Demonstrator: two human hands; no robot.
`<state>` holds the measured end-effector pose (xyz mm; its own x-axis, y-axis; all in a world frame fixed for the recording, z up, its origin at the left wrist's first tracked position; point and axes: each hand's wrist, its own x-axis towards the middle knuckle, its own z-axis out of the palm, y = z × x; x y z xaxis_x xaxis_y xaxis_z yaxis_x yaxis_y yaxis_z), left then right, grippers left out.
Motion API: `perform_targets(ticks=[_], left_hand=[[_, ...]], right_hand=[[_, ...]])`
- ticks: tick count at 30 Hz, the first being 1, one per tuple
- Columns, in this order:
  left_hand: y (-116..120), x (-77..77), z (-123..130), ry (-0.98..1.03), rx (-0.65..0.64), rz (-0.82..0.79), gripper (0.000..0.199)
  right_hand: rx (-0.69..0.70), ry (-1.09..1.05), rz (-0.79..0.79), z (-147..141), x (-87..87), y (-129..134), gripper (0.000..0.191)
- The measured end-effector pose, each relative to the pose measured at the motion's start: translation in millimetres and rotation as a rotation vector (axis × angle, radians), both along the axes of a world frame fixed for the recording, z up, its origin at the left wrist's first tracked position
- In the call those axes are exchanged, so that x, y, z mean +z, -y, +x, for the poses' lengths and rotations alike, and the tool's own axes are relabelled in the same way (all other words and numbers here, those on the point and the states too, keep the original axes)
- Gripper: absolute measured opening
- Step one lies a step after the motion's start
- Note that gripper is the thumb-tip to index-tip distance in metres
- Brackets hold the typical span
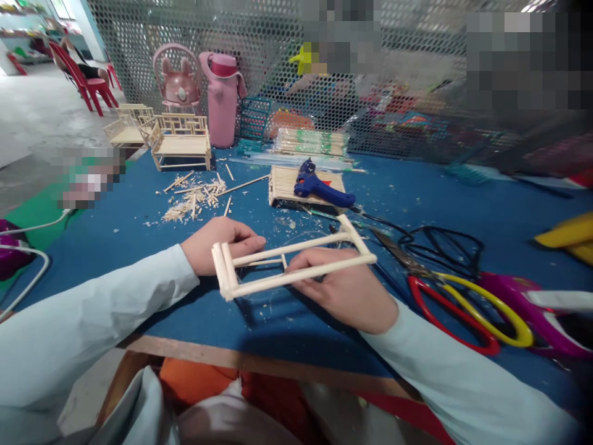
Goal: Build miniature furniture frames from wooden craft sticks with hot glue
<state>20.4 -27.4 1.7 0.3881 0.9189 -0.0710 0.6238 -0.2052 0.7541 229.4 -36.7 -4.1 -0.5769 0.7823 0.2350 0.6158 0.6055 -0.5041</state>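
A small frame of pale wooden sticks (pixel 296 275) is raised over the blue table, tilted, with thin glue strands on it. My left hand (pixel 221 243) is at the frame's left part, behind its long sticks, thumb and fingers closed together; what they grip is partly hidden by the frame. My right hand (pixel 340 287) reaches in from the right, its fingers pinched on a short thin stick (pixel 284 262) inside the frame. Beyond the hands, a blue glue gun (pixel 324 188) lies on a flat panel of sticks (pixel 281 185).
Scissors with red and yellow handles (pixel 467 309) and a black cable (pixel 440 247) lie to the right. Stick offcuts (pixel 197 198) are scattered behind my left hand. Small stick chairs (pixel 180 145), a pink bottle (pixel 222 102) and bundled sticks (pixel 310 142) stand before the mesh (pixel 259 31).
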Motion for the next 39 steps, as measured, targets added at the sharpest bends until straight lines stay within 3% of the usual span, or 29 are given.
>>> perform_targets(ticks=[5,11,20,25,30,39], left_hand=[[-4.0,1.9,-0.8,-0.011,0.003,-0.033,0.038],[-1.0,5.7,2.4,-0.111,-0.105,-0.066,0.042],[-1.6,5.2,1.0,-0.033,-0.017,-0.098,0.037],[1.2,5.7,8.1,-0.062,-0.071,-0.091,0.041],[2.8,5.4,10.0,-0.085,-0.086,-0.11,0.041],[4.6,12.5,11.6,-0.023,-0.015,-0.203,0.034]], right_hand=[[0.029,-0.028,-0.008,-0.8,-0.7,-0.4,0.017],[0.047,-0.055,0.008,-1.7,-0.9,-1.6,0.015],[0.008,-0.106,-0.034,-0.9,-0.2,-2.6,0.011],[0.082,-0.096,0.044,-3.7,-1.6,-2.4,0.016],[0.052,-0.092,0.038,-6.3,2.1,-0.8,0.012],[0.027,-0.112,0.03,-6.8,2.5,-1.1,0.008]])
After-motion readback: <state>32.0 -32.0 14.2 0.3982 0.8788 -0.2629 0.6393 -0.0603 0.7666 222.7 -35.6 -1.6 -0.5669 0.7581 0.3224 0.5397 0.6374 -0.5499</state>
